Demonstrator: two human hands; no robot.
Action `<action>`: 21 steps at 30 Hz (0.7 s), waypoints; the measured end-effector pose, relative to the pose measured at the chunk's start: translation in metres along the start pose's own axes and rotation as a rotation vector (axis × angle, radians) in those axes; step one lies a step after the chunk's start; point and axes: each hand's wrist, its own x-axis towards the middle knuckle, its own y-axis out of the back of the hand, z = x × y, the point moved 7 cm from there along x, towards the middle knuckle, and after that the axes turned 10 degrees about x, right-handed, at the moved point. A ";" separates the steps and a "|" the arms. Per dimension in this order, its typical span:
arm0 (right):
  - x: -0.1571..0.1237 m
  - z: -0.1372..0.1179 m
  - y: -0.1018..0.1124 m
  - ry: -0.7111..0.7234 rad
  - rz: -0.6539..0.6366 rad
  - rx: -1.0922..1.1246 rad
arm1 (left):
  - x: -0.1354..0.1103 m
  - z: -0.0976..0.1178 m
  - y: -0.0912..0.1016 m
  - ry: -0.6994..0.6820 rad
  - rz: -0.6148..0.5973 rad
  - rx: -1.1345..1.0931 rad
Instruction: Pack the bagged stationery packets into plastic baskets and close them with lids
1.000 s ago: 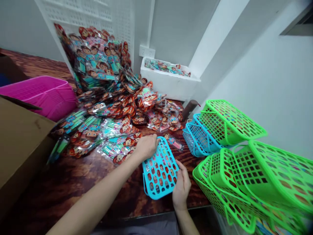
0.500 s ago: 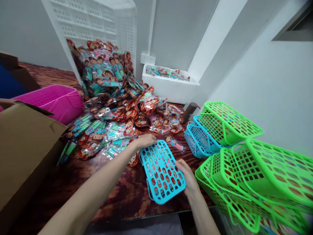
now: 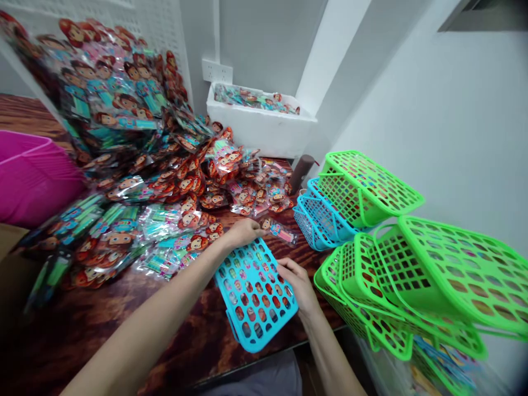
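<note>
A blue plastic basket (image 3: 256, 296) with a lid full of oval holes lies in front of me at the table's near side. Through the holes show colourful packets, mostly red and pink. My left hand (image 3: 243, 232) curls over its far edge, the fingertips partly hidden. Along the right side, my right hand (image 3: 297, 283) grips the rim with the thumb on top. Just beyond the basket, a single bagged doll-shaped packet (image 3: 279, 231) lies on the dark wood-patterned table (image 3: 177, 335).
A large heap of bagged doll-shaped packets (image 3: 181, 181) spills from a white crate (image 3: 165, 27). Behind stands a white foam box (image 3: 259, 125). Green baskets (image 3: 371, 187) and blue baskets (image 3: 322, 217) are stacked at right, pink baskets (image 3: 37, 181) at left.
My view has shifted, so the surroundings slide left and up in the picture. Both hands stay on the blue basket, the right one still at its right edge.
</note>
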 end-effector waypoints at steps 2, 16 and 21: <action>0.000 -0.001 0.000 0.020 0.001 -0.027 | -0.003 -0.001 0.000 0.012 0.028 -0.018; 0.036 -0.038 -0.046 0.229 -0.006 -0.820 | -0.032 -0.009 0.009 -0.137 -0.186 -0.284; 0.048 -0.025 -0.046 0.197 -0.033 -0.794 | -0.035 -0.019 0.003 -0.105 -0.158 -0.364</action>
